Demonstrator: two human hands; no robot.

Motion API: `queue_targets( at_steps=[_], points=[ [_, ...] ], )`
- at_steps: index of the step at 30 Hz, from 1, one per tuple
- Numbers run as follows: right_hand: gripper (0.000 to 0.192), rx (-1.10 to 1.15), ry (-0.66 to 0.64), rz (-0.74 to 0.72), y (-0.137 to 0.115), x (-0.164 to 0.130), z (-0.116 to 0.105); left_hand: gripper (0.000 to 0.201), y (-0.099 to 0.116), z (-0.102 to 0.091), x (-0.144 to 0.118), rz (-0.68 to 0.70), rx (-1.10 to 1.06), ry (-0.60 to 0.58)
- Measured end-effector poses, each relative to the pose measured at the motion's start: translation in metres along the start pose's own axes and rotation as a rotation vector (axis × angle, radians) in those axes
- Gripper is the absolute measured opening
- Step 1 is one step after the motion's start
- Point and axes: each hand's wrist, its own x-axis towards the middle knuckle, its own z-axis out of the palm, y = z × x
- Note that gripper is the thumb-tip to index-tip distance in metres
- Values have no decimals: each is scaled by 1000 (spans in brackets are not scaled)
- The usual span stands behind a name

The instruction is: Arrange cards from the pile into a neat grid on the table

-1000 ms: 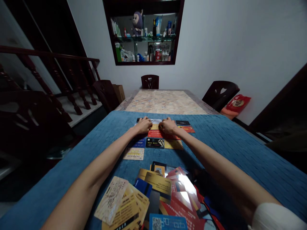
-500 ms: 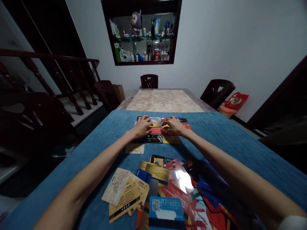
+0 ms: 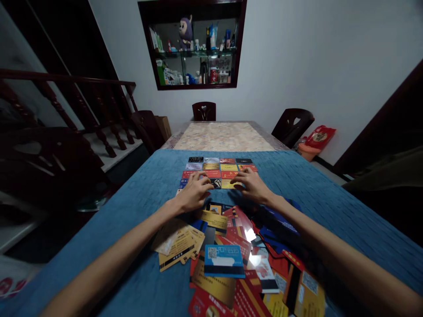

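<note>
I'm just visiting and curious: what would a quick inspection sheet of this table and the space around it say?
Surface: blue cloth over the near table; bare patterned tabletop beyond.
Job's things: grid of cards laid flat in neat rows.
Clutter: loose pile of cards, overlapping, near the camera.
Hands: left hand and right hand, both palm down with fingers spread on the grid's nearest row; neither grips anything.
Cables: nothing seen.
Surroundings: dark chairs, stair railing on the left, wall cabinet holding bottles and a plush toy, red bag by the wall.
</note>
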Motion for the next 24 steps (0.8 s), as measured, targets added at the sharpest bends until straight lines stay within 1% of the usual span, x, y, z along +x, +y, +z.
queue_targets(
  at_steps=[4, 6, 11, 13, 16, 18, 21, 24],
  points=[
    [24, 72, 57, -89, -18, -34, 0, 23, 23, -2, -16, 38, -29, -6],
    [21, 113, 80, -123, -30, -50, -1, 21, 36, -4, -24, 60, -61, -6],
    [21, 238, 83, -199, -60, -79, -7, 19, 61, -8, -43, 95, -170, -24],
    [21, 284, 85, -223, -70, -86, -9, 20, 66, -7, -48, 104, -208, -9],
    [23, 338, 38, -281, -81, -96, -13, 18, 68, -5, -54, 107, -242, 20],
    [28, 361, 4, -305, -88, -101, -15, 16, 69, -5, -57, 108, -255, 35],
    [42, 368, -41, -347, -95, -107, -17, 15, 70, -4, -62, 117, -263, 62],
    [52, 351, -73, -399, -99, -110, -15, 12, 74, -4, -66, 147, -264, 93]
  ],
)
